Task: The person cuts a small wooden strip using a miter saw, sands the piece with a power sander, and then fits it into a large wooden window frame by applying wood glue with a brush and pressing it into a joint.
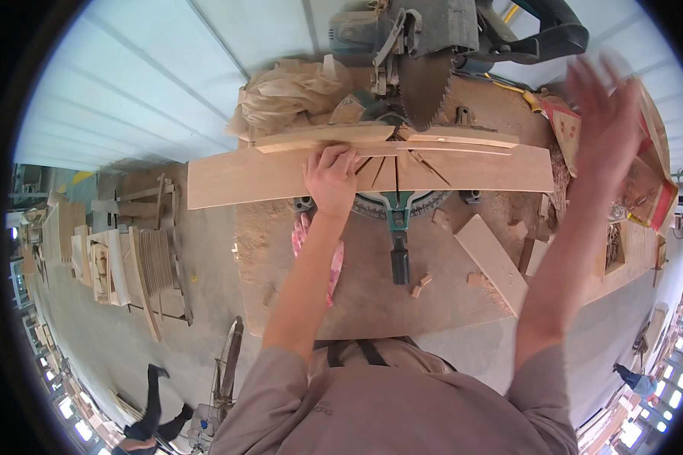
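My left hand [332, 180] has its fingers curled over a thin wood strip [463, 149], holding it against the wooden fence [326, 137]. The strip lies on a long pale board [243, 178] that spans the saw's base, with several dark cuts fanning out near its middle. Raised at the right, my right hand [605, 121] is blurred, its fingers stretched out and apart, with nothing seen in it. It is nearest to the black handle [565, 34] of the miter saw. The toothed saw blade [423, 87] stands up behind the fence, above the strip.
A pink patterned glove [335, 265] lies by my left forearm. Wood offcuts [493, 262] and sawdust cover the right of the bench. A crumpled plastic bag [292, 95] sits behind the fence, a red-and-tan sack [653, 163] at the right. Stacked wood [125, 262] stands at left.
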The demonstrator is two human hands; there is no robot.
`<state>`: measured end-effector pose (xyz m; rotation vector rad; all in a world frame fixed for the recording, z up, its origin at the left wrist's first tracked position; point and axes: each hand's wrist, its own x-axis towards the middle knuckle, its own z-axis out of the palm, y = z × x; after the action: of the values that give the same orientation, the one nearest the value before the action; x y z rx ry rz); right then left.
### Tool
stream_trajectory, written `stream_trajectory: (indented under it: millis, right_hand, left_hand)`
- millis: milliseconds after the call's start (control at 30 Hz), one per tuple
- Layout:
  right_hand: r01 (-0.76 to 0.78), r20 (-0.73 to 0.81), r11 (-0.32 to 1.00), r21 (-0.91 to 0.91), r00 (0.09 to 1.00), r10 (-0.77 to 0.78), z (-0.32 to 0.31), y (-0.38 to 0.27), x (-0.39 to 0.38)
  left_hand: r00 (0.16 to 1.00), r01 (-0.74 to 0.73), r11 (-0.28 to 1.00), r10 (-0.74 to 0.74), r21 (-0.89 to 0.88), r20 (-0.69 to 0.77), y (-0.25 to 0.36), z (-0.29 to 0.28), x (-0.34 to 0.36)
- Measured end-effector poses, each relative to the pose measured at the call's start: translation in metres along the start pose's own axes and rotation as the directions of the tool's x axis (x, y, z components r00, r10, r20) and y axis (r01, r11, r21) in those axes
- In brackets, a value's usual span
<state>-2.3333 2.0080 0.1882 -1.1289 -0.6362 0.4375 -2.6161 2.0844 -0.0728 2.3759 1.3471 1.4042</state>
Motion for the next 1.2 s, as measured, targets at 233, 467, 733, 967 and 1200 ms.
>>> stream_trajectory:
  millis: [233, 467, 733, 967, 1200]
  right_hand:
    - [-0.081, 0.408, 0.858, -0.507, 0.854, 0.322, 0.029, -0.038, 0.070]
    - [-0.048, 0.302, 0.810, -0.585, 0.913, 0.273, 0.011, -0.015, -0.083]
    - [-0.139, 0.171, 0.876, -0.462, 0.955, 0.241, -0.012, 0.010, -0.131]
    - [-0.086, 0.224, 0.890, -0.449, 0.953, 0.205, -0.021, 0.026, -0.146]
    - [-0.186, 0.137, 0.726, -0.663, 0.922, 0.361, -0.032, 0.023, -0.138]
  left_hand:
    - [1.000, -0.003, 0.993, 0.004, -0.119, 0.004, 0.010, 0.016, 0.003]
    - [1.000, 0.009, 0.996, -0.011, -0.086, -0.016, 0.000, 0.007, 0.000]
    - [0.999, -0.002, 0.995, -0.002, -0.096, -0.036, 0.006, 0.010, 0.001]
    - [1.000, 0.002, 0.997, -0.003, -0.083, -0.010, 0.002, 0.002, -0.001]
    - [0.967, 0.119, 0.989, -0.094, -0.090, 0.237, -0.003, 0.021, -0.016]
